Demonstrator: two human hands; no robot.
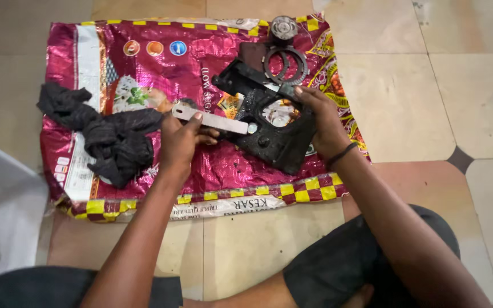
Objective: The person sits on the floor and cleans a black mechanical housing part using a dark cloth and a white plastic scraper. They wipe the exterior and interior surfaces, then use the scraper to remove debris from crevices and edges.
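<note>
A tiled floor in pale stone tones is seen from above, and on it a large magenta woven sack with a yellow checked border is spread flat as a work mat. On the left part of the sack a crumpled black rag is laid, its folds reaching close to the left hand. Toward the right part of the sack a greasy black plate with a round opening is held slightly raised and tilted, its lower corner near the sack's bottom border. It is gripped at its right edge by the right hand, whose fingers are curled over the upper rim; a dark band is worn on that wrist. The left hand is closed around a flat pale metal strip, which is pointed to the right so that its tip lies against or just at the plate's left side; whether they actually touch cannot be told. Behind the plate, a thin dark metal ring is lying on the sack, and just beyond it, at the sack's top edge, a small round grey metal part is set.
</note>
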